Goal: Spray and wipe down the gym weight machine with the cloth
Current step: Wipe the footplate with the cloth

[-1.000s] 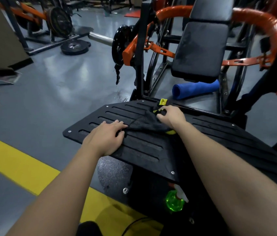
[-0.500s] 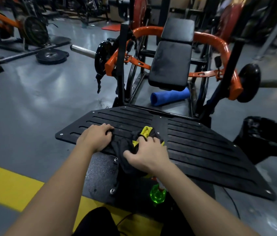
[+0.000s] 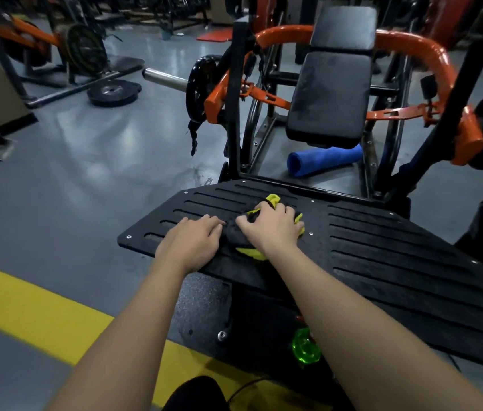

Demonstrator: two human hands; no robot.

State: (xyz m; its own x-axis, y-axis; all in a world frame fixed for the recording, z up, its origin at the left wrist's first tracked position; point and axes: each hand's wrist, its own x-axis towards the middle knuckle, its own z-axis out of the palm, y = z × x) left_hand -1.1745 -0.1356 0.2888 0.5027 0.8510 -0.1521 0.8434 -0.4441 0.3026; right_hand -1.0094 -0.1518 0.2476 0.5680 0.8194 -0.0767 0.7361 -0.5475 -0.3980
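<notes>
Cloth in R hand on footplate, green btl beneath.

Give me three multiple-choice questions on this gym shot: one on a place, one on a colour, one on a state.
1. Where is the green spray bottle relative to the black footplate?
A. on top of it
B. below its near edge
C. behind it

2. What colour is the roll under the back pad?
A. blue
B. orange
C. green

3. What is the right hand doing?
A. hanging idle
B. gripping the bunched cloth on the footplate
C. holding the bottle

Answers: B, it shows beneath the plate; A, the roll is plainly blue; B, its fingers curl over the cloth.
</notes>
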